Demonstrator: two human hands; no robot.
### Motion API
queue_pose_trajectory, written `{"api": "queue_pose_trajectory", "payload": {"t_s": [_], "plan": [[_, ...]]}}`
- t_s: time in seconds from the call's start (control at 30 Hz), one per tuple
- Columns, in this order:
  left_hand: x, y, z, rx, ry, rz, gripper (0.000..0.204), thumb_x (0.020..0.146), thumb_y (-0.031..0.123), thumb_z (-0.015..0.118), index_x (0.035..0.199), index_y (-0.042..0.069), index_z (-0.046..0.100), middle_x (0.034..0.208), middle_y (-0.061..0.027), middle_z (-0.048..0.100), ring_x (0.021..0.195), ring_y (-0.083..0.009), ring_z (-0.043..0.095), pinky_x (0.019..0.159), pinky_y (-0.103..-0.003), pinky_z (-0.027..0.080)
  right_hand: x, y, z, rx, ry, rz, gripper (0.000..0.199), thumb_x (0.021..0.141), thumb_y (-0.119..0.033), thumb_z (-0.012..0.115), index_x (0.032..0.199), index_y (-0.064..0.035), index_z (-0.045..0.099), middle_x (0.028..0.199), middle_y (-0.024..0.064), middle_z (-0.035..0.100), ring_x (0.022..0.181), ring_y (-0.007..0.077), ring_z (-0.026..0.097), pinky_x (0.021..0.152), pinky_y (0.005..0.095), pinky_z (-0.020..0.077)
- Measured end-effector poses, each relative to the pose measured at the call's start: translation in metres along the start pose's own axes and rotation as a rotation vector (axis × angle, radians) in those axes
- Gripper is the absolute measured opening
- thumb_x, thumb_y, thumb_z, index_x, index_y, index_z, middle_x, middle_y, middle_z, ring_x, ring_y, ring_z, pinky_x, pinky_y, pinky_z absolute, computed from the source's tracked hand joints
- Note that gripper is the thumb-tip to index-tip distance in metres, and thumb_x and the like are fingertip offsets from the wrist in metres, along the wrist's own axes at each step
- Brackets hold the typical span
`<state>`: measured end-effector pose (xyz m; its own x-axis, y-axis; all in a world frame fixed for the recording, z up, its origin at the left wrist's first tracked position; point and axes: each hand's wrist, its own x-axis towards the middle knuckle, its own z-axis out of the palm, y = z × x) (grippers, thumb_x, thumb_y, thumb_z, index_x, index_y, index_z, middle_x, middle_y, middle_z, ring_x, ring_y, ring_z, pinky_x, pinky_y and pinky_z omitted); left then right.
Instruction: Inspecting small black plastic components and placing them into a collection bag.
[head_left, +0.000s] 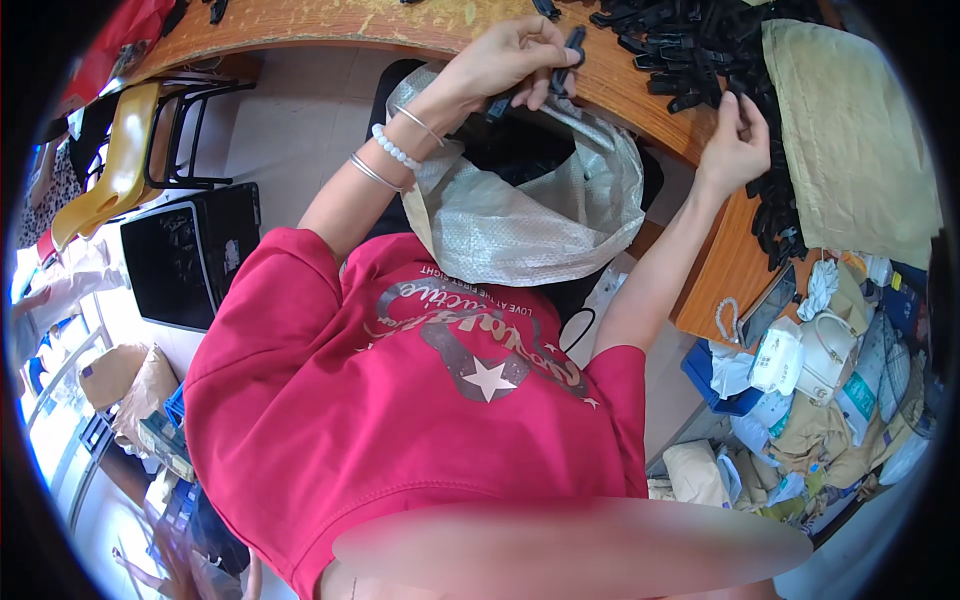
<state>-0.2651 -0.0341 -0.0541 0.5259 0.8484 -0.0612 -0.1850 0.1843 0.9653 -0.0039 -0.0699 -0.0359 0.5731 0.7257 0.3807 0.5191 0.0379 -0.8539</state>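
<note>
Pinching a black clip (pixel 574 46) near the desk's (pixel 612 92) edge in my left fingers (pixel 541 56), I judge it light, stiff, best gripped mid-length; my right fingers (pixel 733 112) narrow at the pile (pixel 690 55), their hold unclear.

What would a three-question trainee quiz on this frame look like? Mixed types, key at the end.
1. Multiple choice. Nearest the right hand: A) a yellow chair; B) a pile of black pieces; C) a monitor.
2. True or false: the woven sack is tied shut.
3. Short answer. What does the left hand hold?

Key:
1. B.
2. False; the woven sack gapes open in front of the red shirt.
3. At least one small black piece.
</note>
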Motion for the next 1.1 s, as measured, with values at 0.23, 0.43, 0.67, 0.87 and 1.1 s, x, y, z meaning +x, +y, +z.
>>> {"api": "queue_pose_trajectory", "payload": {"t_s": [0.23, 0.43, 0.67, 0.87, 1.1], "plan": [[-0.011, 0.02, 0.02, 0.049, -0.068, -0.046, 0.034, 0.096, 0.025, 0.052, 0.115, -0.004, 0.056, 0.086, -0.0092, 0.066, 0.052, -0.0057, 0.056, 0.041, -0.014, 0.038, -0.052, -0.052, -0.005, 0.555, -0.535, 0.204, 0.018, 0.086, -0.003, 0.062, 0.101, 0.0063, 0.062, 0.079, 0.0144, 0.066, 0.066, 0.0182, 0.067, 0.061, 0.0255, 0.055], [-0.019, 0.038, 0.039, 0.528, -0.111, 0.164, 0.028, 0.092, 0.025, 0.058, 0.106, 0.002, 0.066, 0.054, -0.0031, 0.057, 0.044, -0.0043, 0.05, 0.042, -0.02, 0.038, -0.083, -0.064, 0.008, 0.541, -0.44, 0.201, 0.016, 0.087, 0.001, 0.061, 0.1, 0.0093, 0.061, 0.079, 0.0134, 0.066, 0.069, 0.0175, 0.067, 0.063, 0.0247, 0.0556], [-0.027, 0.027, 0.037, 0.795, -0.023, 0.509, 0.03, 0.078, 0.015, 0.068, 0.104, 0.0, 0.063, 0.083, -0.0206, 0.064, 0.078, -0.0394, 0.061, 0.068, -0.042, 0.05, -0.088, -0.073, 0.017, 0.589, -0.308, 0.151, 0.027, 0.081, 0.004, 0.067, 0.106, 0.0076, 0.06, 0.092, 0.0131, 0.065, 0.075, 0.0127, 0.063, 0.069, 0.0224, 0.0518], [-0.029, 0.032, 0.032, 0.807, -0.073, 0.544, 0.035, 0.078, 0.015, 0.07, 0.108, 0.0, 0.062, 0.087, -0.0202, 0.065, 0.078, -0.0367, 0.063, 0.069, -0.039, 0.051, -0.084, -0.058, 0.006, 0.582, -0.47, 0.136, 0.042, 0.074, 0.002, 0.074, 0.112, 0.0064, 0.058, 0.097, 0.0093, 0.062, 0.085, 0.0114, 0.059, 0.077, 0.0218, 0.048], [-0.033, 0.015, 0.029, 0.741, -0.17, 0.419, 0.038, 0.082, 0.022, 0.069, 0.111, 0.0, 0.062, 0.09, -0.0195, 0.066, 0.074, -0.0334, 0.065, 0.069, -0.035, 0.051, -0.077, -0.041, -0.002, 0.46, -0.56, 0.205, 0.032, 0.073, 0.0, 0.076, 0.101, 0.0049, 0.063, 0.086, 0.0032, 0.061, 0.073, 0.0062, 0.054, 0.069, 0.0186, 0.0451]]}}
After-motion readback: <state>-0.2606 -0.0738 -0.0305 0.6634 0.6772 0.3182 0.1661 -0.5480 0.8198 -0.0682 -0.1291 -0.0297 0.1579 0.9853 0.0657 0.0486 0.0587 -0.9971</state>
